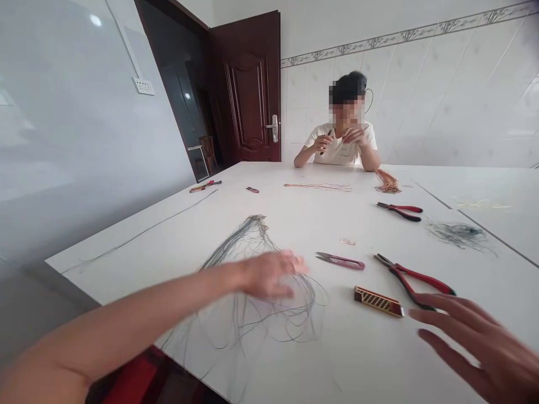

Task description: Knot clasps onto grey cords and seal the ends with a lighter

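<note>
Grey threads [225, 241] spread over the table [138, 269] to its near edge, under my left hand [269, 275]. That hand is blurry, so I cannot tell if its fingers pinch any. My right hand [484, 336] has fingers spread apart, right by the red pliers [425, 279].

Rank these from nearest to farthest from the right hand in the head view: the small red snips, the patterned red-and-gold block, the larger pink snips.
Nearest to the right hand first:
1. Patterned red-and-gold block, just left of the fingertips.
2. Larger pink snips, beyond the block and slightly left.
3. Small red snips, far across the table, well left.
</note>
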Demonstrator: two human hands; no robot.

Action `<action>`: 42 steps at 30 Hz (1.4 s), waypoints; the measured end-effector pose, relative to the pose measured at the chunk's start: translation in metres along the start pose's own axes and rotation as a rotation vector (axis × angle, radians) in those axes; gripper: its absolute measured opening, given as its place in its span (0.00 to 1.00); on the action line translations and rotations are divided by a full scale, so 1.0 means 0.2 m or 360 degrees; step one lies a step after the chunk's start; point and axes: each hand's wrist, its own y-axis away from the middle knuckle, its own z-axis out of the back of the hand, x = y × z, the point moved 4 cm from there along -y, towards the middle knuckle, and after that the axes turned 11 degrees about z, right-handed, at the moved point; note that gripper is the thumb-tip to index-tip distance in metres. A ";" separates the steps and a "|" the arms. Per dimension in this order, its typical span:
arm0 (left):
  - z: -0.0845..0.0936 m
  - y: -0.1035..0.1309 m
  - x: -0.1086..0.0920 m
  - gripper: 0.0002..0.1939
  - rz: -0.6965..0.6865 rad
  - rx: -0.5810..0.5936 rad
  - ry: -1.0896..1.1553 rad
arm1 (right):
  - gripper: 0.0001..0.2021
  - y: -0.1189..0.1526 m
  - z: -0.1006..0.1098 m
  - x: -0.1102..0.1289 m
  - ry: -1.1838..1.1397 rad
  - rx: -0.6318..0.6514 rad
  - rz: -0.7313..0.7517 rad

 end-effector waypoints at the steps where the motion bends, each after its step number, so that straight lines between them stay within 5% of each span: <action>1: -0.09 0.04 -0.05 0.33 -0.0164 0.0074 0.0001 | 0.12 -0.09 -0.04 0.05 -0.0034 0.0095 0.0047; 3: -0.22 0.12 -0.13 0.33 -0.0546 0.0110 -0.0080 | 0.12 -0.28 -0.13 0.17 -0.0117 0.0201 0.0100; 6: -0.28 0.24 -0.08 0.29 -0.0712 -0.0038 -0.0176 | 0.09 -0.52 -0.23 0.31 -0.0280 0.0268 0.0175; 13: -0.15 0.63 0.37 0.25 -0.0466 -0.0289 -0.0126 | 0.08 -0.74 -0.45 0.39 -0.0536 0.0429 0.0224; 18: 0.00 0.77 0.59 0.06 -0.0123 -0.0836 -0.0026 | 0.10 -0.93 -0.65 0.45 -0.0653 0.0386 0.0154; 22: 0.13 0.64 0.69 0.12 0.0166 -0.1122 0.0000 | 0.14 -1.12 -0.77 0.59 -0.0800 0.0340 0.0183; 26: 0.24 0.34 0.71 0.11 0.0303 -0.1135 0.0099 | 0.17 -1.12 -0.75 0.61 -0.0944 0.0275 0.0146; 34: 0.20 -0.31 0.67 0.16 0.0344 -0.0640 0.0219 | 0.08 -0.86 -0.63 0.30 -0.1042 0.0094 -0.0359; 42: 0.21 -0.48 0.70 0.17 0.0447 -0.0239 0.0097 | 0.06 -0.90 -0.62 0.29 -0.1230 0.0101 -0.0391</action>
